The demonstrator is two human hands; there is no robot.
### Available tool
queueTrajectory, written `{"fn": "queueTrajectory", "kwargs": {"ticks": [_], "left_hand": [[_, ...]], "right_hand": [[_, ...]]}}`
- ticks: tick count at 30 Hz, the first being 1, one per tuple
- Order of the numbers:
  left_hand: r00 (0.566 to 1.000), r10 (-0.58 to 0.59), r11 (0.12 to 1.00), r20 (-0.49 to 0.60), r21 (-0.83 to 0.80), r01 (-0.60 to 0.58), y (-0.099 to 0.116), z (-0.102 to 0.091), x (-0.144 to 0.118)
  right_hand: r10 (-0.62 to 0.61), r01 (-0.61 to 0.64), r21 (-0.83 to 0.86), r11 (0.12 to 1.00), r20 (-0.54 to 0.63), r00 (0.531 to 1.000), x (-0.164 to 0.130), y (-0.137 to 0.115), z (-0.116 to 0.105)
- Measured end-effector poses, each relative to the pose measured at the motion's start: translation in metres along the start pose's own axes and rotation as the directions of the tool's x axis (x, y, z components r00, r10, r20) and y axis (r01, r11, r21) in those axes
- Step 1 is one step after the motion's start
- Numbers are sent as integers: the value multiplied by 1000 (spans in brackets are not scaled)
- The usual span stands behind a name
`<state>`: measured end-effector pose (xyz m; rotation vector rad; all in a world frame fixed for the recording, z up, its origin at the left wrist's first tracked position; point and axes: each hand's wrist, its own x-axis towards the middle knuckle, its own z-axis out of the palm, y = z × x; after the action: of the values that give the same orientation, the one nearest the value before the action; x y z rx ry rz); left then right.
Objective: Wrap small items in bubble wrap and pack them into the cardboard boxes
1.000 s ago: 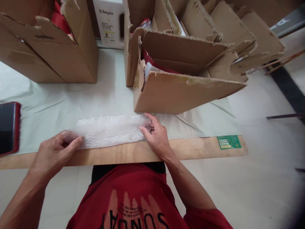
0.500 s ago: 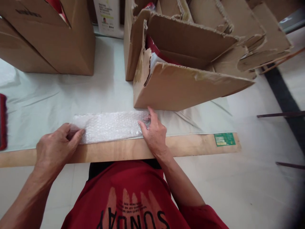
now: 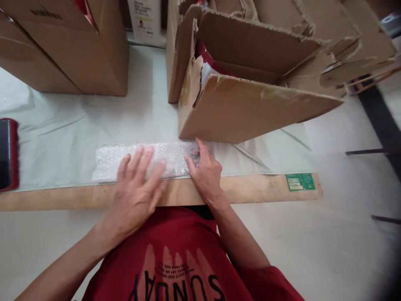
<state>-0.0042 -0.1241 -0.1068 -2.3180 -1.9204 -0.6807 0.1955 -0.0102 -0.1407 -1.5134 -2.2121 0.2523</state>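
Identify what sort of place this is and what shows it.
Probably a small indoor packing station: a strip of bubble wrap lies on a cloth-covered table, with torn-open cardboard boxes beyond it.

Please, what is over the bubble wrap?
The left hand, blurred, is partly over the bubble wrap; the right hand holds its right end. Wrap under their fingers is covered.

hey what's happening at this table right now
A person is handling a strip of bubble wrap lying flat on the pale cloth, near the wooden edge. The right hand holds its right end; the left hand, blurred, is open with fingers spread over it. An open cardboard box stands just behind.
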Motion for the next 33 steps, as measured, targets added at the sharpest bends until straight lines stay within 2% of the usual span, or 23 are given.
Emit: {"fn": "queueTrajectory", "kwargs": {"ticks": [2, 4, 6, 8, 11, 13, 14, 16, 17, 19, 21, 24, 26, 30, 33], "left_hand": [[987, 40, 999, 158, -21, -37, 14, 14, 5], [969, 12, 1000, 247, -3, -12, 17, 25, 7], [956, -11, 1000, 292, 15, 6, 14, 30, 7], [951, -10, 1000, 309, 18, 5, 10, 30, 6], [945, 10, 1000, 327, 0, -11, 9, 27, 5], [942, 14, 1000, 335, -10, -12, 10, 25, 4], [944, 14, 1000, 331, -12, -10, 11, 26, 4], [951, 16, 1000, 310, -11, -13, 10, 27, 2], [955, 18, 1000, 297, -7, -16, 10, 28, 1], [957, 24, 1000, 289, 3, -26, 9, 30, 0], [954, 28, 1000, 300, 0, -30, 9, 31, 0], [949, 13, 1000, 314, -23, -6, 10, 29, 1], [950, -1, 999, 313, -32, 12, 11, 27, 2], [947, 13, 1000, 320, -19, -8, 11, 26, 2], [953, 29, 999, 303, 21, -37, 10, 26, 1]], "right_hand": [[-1, 2, -13, 1000, 19, 1000, 0, 0, 0], [-7, 8, -17, 1000, 47, 999, 0, 3, -3], [-19, 20, -13, 1000, 51, 998, -3, 7, -11], [-47, 47, -3, 999, -4, 999, -6, 10, -24], [-168, 170, 13, 985, -87, 982, -9, 0, -44], [-350, 348, 62, 936, 25, 937, -8, -16, -47], [-446, 434, 110, 894, 121, 887, -6, -23, -45], [-552, 513, 203, 834, 281, 785, -3, -31, -34], [-557, 511, 221, 831, 329, 763, -2, -29, -28], [-507, 472, 189, 861, 373, 777, -5, -15, -20], [-461, 451, 122, 884, 382, 801, -12, 8, -21], [-446, 452, 76, 889, 372, 814, -22, 40, -37], [-442, 438, 86, 895, 305, 843, -22, 50, -49], [-342, 338, 52, 940, 121, 932, -5, 44, -55], [-227, 238, -50, 970, 156, 961, 15, 28, -41]]}}
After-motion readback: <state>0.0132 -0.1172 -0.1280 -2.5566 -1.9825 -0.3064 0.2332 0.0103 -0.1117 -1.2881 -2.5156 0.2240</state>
